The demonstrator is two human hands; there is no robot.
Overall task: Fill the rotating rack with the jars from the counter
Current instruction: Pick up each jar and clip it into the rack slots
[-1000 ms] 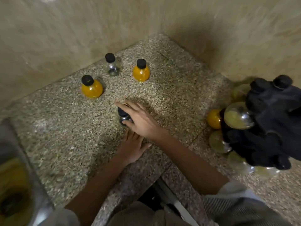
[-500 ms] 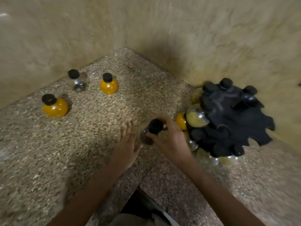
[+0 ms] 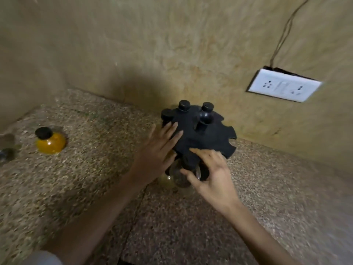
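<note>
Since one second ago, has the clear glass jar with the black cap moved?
Yes. The clear glass jar moved right, away from the yellow jar, to the near edge of the black rotating rack, in the right hand.

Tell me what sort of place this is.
Probably a home kitchen corner: a speckled stone counter, a black rotating rack holding capped jars, and a white socket plate on the wall.
</note>
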